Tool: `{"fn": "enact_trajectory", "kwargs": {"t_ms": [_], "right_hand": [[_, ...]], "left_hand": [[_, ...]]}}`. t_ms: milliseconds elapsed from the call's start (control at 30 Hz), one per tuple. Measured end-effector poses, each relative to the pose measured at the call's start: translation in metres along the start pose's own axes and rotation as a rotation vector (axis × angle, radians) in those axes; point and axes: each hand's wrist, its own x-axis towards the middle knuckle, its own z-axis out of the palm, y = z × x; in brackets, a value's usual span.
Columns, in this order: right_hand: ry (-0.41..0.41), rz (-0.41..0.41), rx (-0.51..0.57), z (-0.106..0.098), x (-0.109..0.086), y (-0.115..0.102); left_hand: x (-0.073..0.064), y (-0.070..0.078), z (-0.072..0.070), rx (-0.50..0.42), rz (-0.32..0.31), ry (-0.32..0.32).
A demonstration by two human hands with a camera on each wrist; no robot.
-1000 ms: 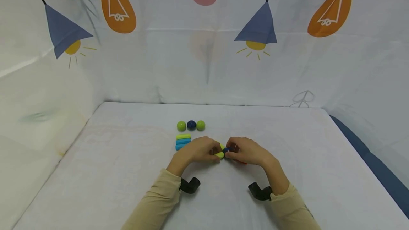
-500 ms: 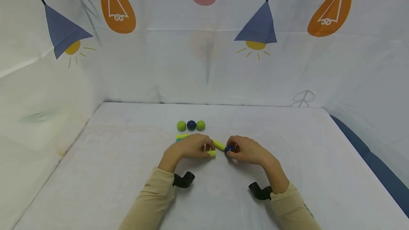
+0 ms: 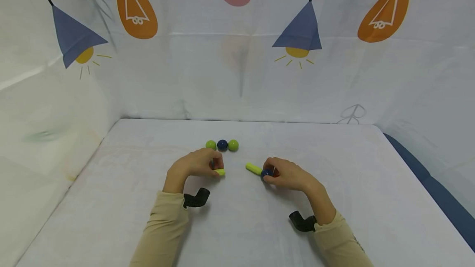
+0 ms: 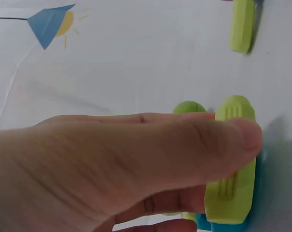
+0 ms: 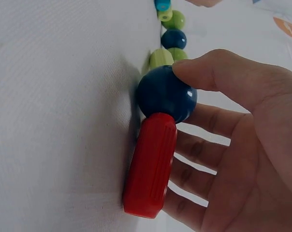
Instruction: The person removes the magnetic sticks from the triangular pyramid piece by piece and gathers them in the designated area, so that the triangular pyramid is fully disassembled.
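I saw, from far off, the left hand (image 3: 198, 162) pinch a yellow-green stick (image 4: 230, 205) near blue sticks (image 4: 228, 226) and a row of three balls (image 3: 222, 145) on the white surface (image 3: 130, 184). The right hand (image 3: 287, 174) held a dark blue ball (image 5: 165, 94), with a red stick (image 5: 150, 169) touching one side and another yellow-green stick (image 3: 253, 168) on the other.

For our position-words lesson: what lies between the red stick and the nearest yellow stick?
The blue ball, held in the right hand; it shows in the right wrist view.
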Motion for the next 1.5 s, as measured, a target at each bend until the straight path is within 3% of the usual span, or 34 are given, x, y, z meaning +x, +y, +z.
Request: {"fn": "enact_trajectory", "kwargs": {"t_ms": [300,633,867,1067,1200,1300,1500], "right_hand": [[-0.01,-0.03,0.008,0.0,0.0,0.002],[-0.017,-0.015,0.012,-0.001,-0.001,0.001],[-0.02,-0.007,0.012,0.0,0.0,0.003],[-0.022,-0.01,0.014,0.0,0.0,0.002],[-0.04,-0.046,0.02,0.0,-0.001,0.001],[-0.054,-0.09,0.021,0.0,0.0,0.001],[-0.056,-0.131,0.039,0.002,0.0,0.003]], "left_hand": [[0.001,-0.001,0.003,0.007,-0.037,-0.017],[0.002,-0.003,0.004,-0.019,-0.007,-0.046],[0.002,-0.003,0.005,-0.039,-0.022,-0.059],[0.004,-0.002,0.006,-0.032,0.051,-0.001],[0.017,0.003,0.016,0.019,0.161,0.086],[0.029,0.017,0.03,0.07,0.226,0.136],[0.045,0.043,0.058,0.177,0.22,0.092]]}}
